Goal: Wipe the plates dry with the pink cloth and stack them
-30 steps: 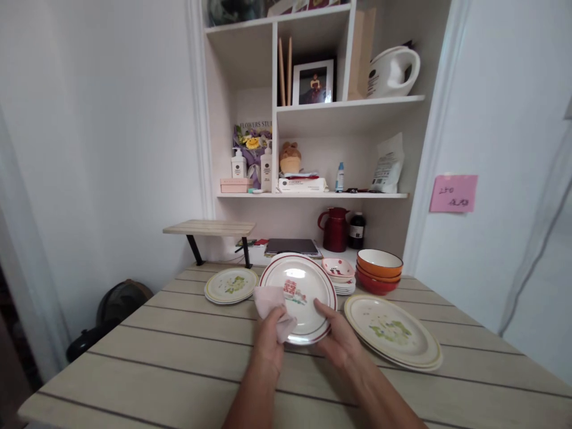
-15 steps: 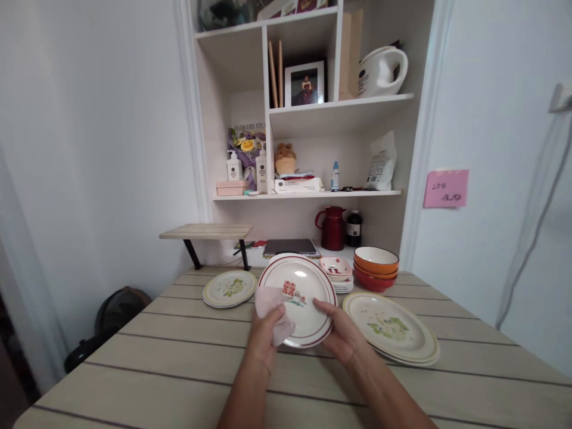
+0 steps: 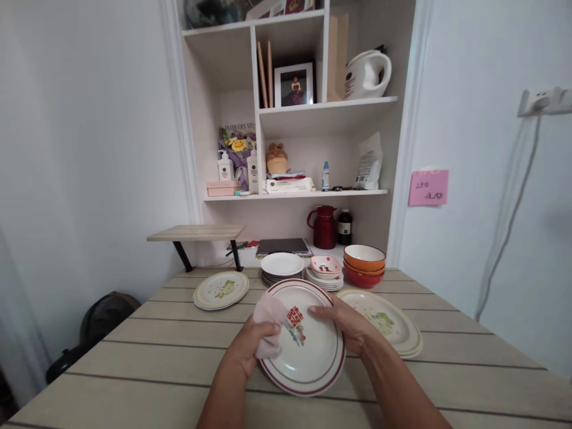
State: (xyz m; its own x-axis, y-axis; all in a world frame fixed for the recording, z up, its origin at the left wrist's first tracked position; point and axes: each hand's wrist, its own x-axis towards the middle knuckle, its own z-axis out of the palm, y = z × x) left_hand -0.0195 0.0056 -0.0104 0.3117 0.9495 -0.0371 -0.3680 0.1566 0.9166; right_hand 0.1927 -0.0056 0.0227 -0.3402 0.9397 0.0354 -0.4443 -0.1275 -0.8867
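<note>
A white plate [image 3: 313, 357] with red rim lines and a red printed motif is held tilted above the table, its face toward me. My left hand [image 3: 250, 345] pinches a pale pink cloth [image 3: 269, 313] against the plate's left edge, thumb in front. My right hand [image 3: 351, 325] grips the plate's right edge, its thumb on the face and the other fingers behind, mostly hidden. Behind my right hand lie large oval plates [image 3: 404, 328] with a green leaf design, partly covered by the hand and the held plate.
Smaller leaf-patterned plates [image 3: 214, 292] lie at the left. Toward the back stand a stack of white plates [image 3: 281, 263], small dishes [image 3: 325, 268] on white saucers [image 3: 328, 285], and orange and red bowls [image 3: 364, 268]. A low wooden riser [image 3: 196, 233] and a red jug [image 3: 325, 227] are farther back.
Both hands have brought the plate lower and closer to me, turning it so that its motif slants. The cloth has come along at its left edge. The camera view has shifted slightly.
</note>
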